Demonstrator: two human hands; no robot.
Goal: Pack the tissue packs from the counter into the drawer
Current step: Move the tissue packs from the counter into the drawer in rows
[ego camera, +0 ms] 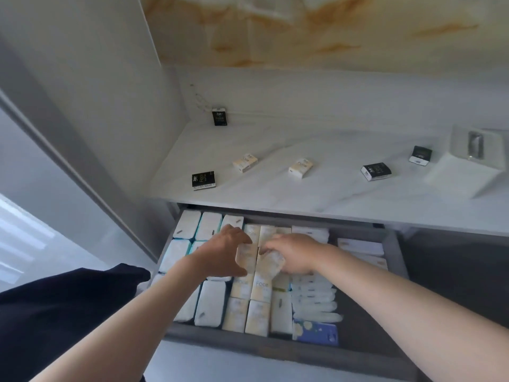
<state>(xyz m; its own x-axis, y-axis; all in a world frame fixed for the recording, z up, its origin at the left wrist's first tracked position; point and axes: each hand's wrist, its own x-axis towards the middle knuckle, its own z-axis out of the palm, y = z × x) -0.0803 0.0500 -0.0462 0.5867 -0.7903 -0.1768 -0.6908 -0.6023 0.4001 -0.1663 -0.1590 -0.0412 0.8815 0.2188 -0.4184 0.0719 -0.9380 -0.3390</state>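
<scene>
Both hands are down in the open grey drawer point(391, 241), which is packed with several white and cream tissue packs. My left hand point(220, 255) grips a cream pack point(243, 260) by its sides. My right hand point(292, 252) grips another cream pack point(271, 264) right beside it. On the white counter point(330, 194) lie several loose packs: a black one point(203, 181) at the front left, two cream ones point(244, 162) point(300, 168) in the middle, black ones point(376, 171) point(420, 154) to the right, and one black pack point(219, 116) standing in the back corner.
A white tissue box holder point(468, 158) sits on the counter's right end. A white wall panel point(82, 106) borders the left side. The drawer's right part point(366, 307) is bare grey floor, with a blue pack point(315, 332) near the front rim. My dark clothing point(55, 312) shows at lower left.
</scene>
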